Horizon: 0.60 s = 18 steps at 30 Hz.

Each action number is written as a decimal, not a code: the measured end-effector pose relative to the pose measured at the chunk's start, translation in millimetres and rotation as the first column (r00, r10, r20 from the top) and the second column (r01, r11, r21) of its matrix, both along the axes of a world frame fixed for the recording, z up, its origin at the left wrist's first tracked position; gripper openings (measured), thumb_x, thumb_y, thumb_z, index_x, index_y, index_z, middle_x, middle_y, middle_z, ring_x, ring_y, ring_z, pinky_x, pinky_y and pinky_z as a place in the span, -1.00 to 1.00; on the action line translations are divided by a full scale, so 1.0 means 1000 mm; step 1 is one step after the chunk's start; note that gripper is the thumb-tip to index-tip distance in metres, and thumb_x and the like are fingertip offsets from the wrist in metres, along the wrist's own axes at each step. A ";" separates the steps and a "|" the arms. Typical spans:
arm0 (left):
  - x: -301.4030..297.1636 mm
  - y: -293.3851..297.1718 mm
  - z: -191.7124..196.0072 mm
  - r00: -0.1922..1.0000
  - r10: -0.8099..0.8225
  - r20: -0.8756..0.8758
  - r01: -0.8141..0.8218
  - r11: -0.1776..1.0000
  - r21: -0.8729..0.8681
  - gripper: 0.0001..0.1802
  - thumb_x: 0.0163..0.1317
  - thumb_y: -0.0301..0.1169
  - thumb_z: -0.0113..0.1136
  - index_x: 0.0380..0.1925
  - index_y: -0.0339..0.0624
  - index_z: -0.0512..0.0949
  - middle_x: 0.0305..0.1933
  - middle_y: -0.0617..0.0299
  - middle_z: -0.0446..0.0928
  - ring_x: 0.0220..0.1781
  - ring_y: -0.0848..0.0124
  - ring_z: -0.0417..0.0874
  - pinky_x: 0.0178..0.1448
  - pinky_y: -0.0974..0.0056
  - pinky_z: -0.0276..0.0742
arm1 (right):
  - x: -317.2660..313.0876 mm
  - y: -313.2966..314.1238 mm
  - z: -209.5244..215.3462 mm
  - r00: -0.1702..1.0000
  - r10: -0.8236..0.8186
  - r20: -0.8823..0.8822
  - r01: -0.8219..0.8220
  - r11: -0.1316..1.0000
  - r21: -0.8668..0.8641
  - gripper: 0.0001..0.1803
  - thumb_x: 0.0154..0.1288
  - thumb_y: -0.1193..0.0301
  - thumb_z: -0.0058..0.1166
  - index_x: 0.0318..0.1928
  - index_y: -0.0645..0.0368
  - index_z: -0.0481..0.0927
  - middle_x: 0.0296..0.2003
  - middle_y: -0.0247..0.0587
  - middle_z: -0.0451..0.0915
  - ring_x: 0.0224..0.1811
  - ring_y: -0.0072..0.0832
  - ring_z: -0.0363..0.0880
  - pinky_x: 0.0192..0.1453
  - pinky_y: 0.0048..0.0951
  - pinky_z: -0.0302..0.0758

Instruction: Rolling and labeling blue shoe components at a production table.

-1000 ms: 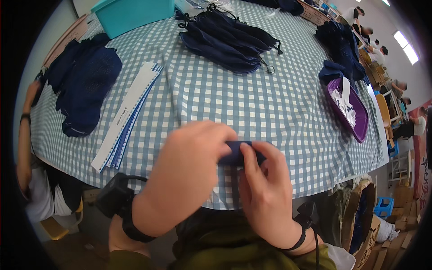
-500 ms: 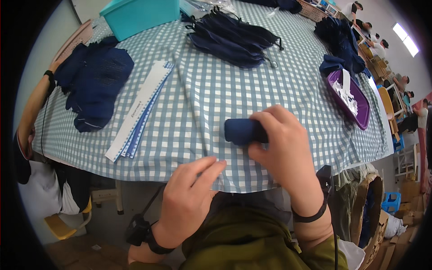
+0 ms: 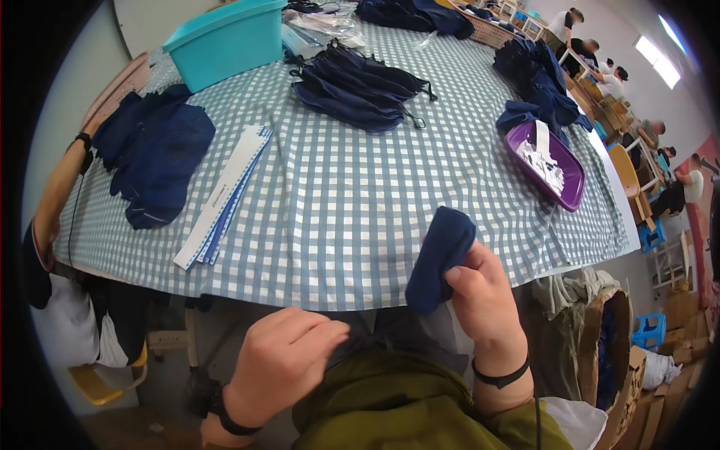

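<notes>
A tightly folded navy cloth bundle (image 3: 441, 259) is gripped in my right hand (image 3: 484, 292), thumb in front and fingers behind. It is tilted upright at the table's near edge. My left hand (image 3: 289, 352) is in front of the table edge, with its fingers curled together and nothing visible in them. Nearest to it on the checked tablecloth (image 3: 337, 225) lie white and blue printed strips (image 3: 227, 199), fanned in a narrow stack. Farther back are several navy pouch-like cloth pieces with dark cords (image 3: 360, 90).
Navy cloths (image 3: 161, 154) lie at left, beside another person's arm (image 3: 64, 176). A teal bin (image 3: 225, 45) stands behind them. At right, a purple tray (image 3: 559, 191) holds white paper slips, near a navy cloth pile (image 3: 536, 79). An open carton (image 3: 622, 360) stands beside the table.
My right hand has lifted the cloth bundle off the table, turned it upright and drawn it nearer. My left hand has pulled back lower left, its fingers now curled. The view has shifted slightly.
</notes>
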<state>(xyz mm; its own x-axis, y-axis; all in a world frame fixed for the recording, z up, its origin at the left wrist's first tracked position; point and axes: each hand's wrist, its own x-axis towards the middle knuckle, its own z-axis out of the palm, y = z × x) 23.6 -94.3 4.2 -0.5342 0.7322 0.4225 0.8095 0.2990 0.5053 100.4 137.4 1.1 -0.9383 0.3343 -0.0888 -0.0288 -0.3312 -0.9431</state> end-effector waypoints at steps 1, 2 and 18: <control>0.006 0.005 0.006 0.993 0.014 0.121 -0.029 0.992 0.121 -0.95 0.04 -0.58 0.35 -0.46 -0.23 0.67 -0.46 0.20 0.60 -0.35 0.29 0.61 -0.31 0.30 0.51 | 0.005 0.003 -0.007 0.999 0.030 0.022 -0.029 0.999 -0.042 -0.58 0.17 0.46 0.04 0.05 0.36 0.52 -0.17 -0.22 0.62 -0.15 -0.52 0.56 -0.02 -0.46 0.49; 0.005 0.006 0.008 0.993 -0.023 0.113 0.004 0.987 0.163 -0.75 0.20 -0.30 0.40 -0.30 -0.27 0.66 -0.40 0.18 0.63 -0.35 0.36 0.64 -0.27 0.35 0.52 | 0.010 0.004 -0.011 0.997 0.060 0.043 -0.057 0.995 -0.084 -0.51 0.12 0.36 0.12 0.07 0.36 0.51 -0.09 -0.13 0.63 -0.06 -0.39 0.61 0.09 -0.36 0.53; 0.029 0.078 -0.042 0.998 0.067 0.020 -0.065 0.790 0.609 -0.33 0.02 0.02 0.52 -0.06 -0.22 0.47 -0.11 0.03 0.54 -0.08 0.25 0.61 -0.03 0.26 0.56 | 0.034 -0.051 -0.010 0.998 -0.067 0.002 0.057 0.828 -0.558 -0.56 0.22 0.51 0.20 0.09 0.21 0.39 -0.11 -0.33 0.53 -0.10 -0.57 0.53 0.11 -0.48 0.46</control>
<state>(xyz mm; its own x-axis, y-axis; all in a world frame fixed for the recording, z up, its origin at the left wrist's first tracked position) 52.8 -16.4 -37.7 -0.5701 0.2855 0.7704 0.8006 -0.0175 0.5989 134.0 86.1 -9.4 -0.9204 0.2899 -0.2624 -0.0807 -0.7975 -0.5980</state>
